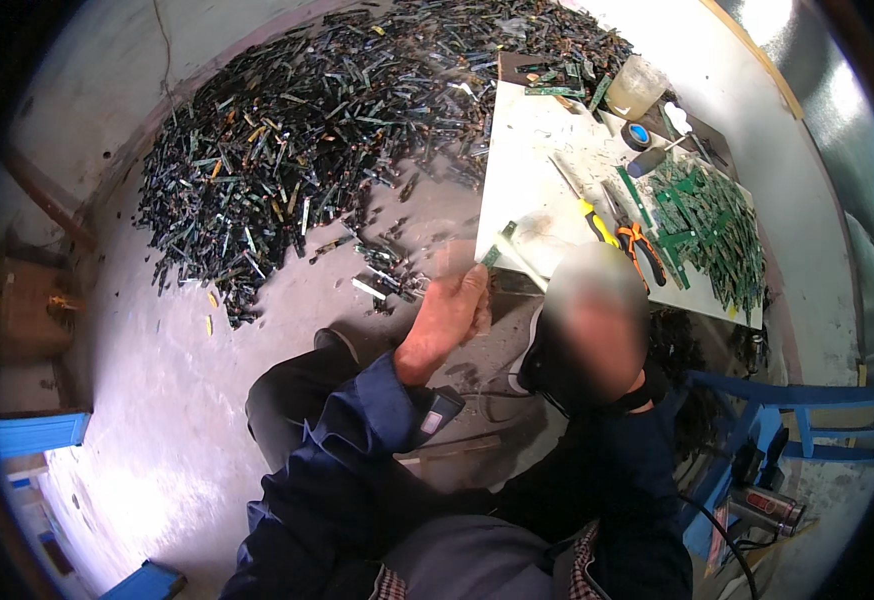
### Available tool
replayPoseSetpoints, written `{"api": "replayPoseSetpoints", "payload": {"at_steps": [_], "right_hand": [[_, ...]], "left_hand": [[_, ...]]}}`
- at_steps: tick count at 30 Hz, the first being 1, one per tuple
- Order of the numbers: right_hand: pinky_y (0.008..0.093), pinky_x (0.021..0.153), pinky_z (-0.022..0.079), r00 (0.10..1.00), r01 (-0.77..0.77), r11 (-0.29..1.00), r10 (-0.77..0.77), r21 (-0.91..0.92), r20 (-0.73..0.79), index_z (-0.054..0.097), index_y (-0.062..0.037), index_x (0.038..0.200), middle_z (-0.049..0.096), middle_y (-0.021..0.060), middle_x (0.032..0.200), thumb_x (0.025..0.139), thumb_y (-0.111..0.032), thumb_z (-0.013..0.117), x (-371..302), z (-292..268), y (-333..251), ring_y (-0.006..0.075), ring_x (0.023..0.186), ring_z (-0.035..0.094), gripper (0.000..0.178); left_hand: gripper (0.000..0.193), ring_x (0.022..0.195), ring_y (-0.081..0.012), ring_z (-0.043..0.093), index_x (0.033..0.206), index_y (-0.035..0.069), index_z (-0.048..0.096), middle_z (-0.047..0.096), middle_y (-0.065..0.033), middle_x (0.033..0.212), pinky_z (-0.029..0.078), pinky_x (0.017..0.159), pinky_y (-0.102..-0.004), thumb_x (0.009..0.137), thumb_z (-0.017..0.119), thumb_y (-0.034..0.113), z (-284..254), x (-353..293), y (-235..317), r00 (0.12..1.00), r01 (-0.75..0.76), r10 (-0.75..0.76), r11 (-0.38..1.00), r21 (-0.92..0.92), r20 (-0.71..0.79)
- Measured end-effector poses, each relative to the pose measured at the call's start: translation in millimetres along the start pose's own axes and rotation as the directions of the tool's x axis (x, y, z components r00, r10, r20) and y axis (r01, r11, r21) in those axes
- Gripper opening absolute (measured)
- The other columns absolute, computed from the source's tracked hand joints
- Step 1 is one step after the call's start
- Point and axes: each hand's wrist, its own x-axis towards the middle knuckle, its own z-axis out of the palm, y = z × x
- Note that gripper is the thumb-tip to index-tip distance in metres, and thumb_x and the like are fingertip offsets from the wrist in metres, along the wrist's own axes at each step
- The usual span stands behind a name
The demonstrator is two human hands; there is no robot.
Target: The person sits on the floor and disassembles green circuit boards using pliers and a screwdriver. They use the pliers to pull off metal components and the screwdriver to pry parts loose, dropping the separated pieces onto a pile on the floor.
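My left hand (447,318) is closed, pinching a narrow green circuit board strip (498,246) between thumb and fingers just off the near left edge of the white board (517,130). My right hand (599,335) is at the near edge of that board; a blur covers it, so its fingers do not show. A pale thin rod (527,262) runs from the strip toward this hand; whether the hand grips it I cannot tell. Beyond the right hand lie orange-and-black-handled pliers (639,245) and a tool with a yellow-and-black handle (597,220).
Green circuit strips (707,225) are heaped on the board's right side. Behind them are a tape roll (636,135), a dark-handled screwdriver (647,161) and a cloudy plastic container (637,87). A large heap of dark strips (287,150) covers the floor. A blue frame (807,405) stands right.
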Motion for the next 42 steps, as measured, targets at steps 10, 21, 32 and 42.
{"api": "replayPoseSetpoints", "payload": {"at_steps": [10, 21, 32, 42], "right_hand": [[0.0235, 0.048, 0.033, 1.0, 0.006, 0.999, -0.005, 0.033, -0.014, 0.061, 0.0016, 0.075, 0.046, -0.0015, 0.055, 0.095, -0.022, 0.054, 0, -1, 11, 0.006, 0.051, 0.041, 0.032], [0.0227, 0.046, 0.028, 0.999, 0.007, 1.0, -0.007, 0.008, -0.034, 0.06, 0.0029, 0.074, 0.043, -0.0031, 0.055, 0.096, -0.028, 0.055, 5, 6, 15, 0.0044, 0.051, 0.036, 0.038], [0.0209, 0.048, 0.029, 0.955, -0.286, 0.935, 0.26, 0.212, 0.141, 0.061, 0.0005, 0.074, 0.044, -0.0044, 0.055, 0.096, -0.031, 0.054, 1, 3, -9, 0.0032, 0.052, 0.038, 0.039], [0.0229, 0.049, 0.03, 0.961, -0.271, 0.944, 0.254, 0.188, 0.106, 0.063, 0.0011, 0.076, 0.046, -0.0043, 0.057, 0.094, -0.028, 0.057, 0, 0, -11, 0.0036, 0.054, 0.039, 0.035]], "left_hand": [[0.049, 0.047, -0.0096, 0.039, 0.069, 0.005, 0.049, 0.046, -0.0021, 0.055, 0.032, 0.045, -0.0263, 0.099, 0.043, 0.043, -1, 3, -8, 0.999, -0.046, 0.047, 0.996, 0.075, -0.011], [0.046, 0.052, -0.0103, 0.041, 0.077, 0.006, 0.053, 0.046, -0.0013, 0.062, 0.032, 0.046, -0.0257, 0.098, 0.043, 0.046, -5, 6, -12, 0.998, 0.065, -0.066, 0.993, -0.095, -0.006], [0.029, 0.062, -0.0098, 0.038, 0.103, 0.013, 0.047, 0.04, 0.0014, 0.077, 0.031, 0.052, -0.0238, 0.095, 0.05, 0.041, -11, 12, -11, 0.959, 0.274, -0.271, 0.833, -0.481, 0.078], [0.025, 0.06, -0.0093, 0.036, 0.095, 0.012, 0.046, 0.04, 0.0013, 0.077, 0.031, 0.051, -0.0231, 0.094, 0.054, 0.036, -8, 11, -7, 0.965, 0.258, -0.24, 0.81, -0.527, 0.104]]}}
